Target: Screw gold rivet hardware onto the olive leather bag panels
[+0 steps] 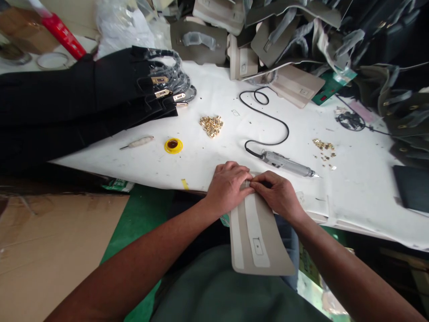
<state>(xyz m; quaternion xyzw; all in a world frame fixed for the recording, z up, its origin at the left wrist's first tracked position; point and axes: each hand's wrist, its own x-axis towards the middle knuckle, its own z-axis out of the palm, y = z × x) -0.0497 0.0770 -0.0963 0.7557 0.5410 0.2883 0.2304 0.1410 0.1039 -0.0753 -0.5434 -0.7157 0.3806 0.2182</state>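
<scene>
A flat taupe panel [273, 241] with two pale strips extends from the table's front edge toward my lap. On its far end rests my left hand [229, 185], fingers bent over the panel and its thumb near the top of the middle strip. My right hand [276, 192] pinches at the same spot, its fingertips touching or nearly touching the left ones; whatever lies between them is too small to make out. Just beyond the hands lies a grey corded electric screwdriver [286, 164]. A pile of small gold fittings [212, 125] sits farther back.
Black pieces with clear-wrapped handles [110, 89] cover the left side. Taupe panels [296, 85] are heaped at the back. A yellow round container [173, 145], a white-handled pointed tool [140, 141], scattered gold bits [324, 146] and a dark flat object [412, 188] lie on the white table [201, 165].
</scene>
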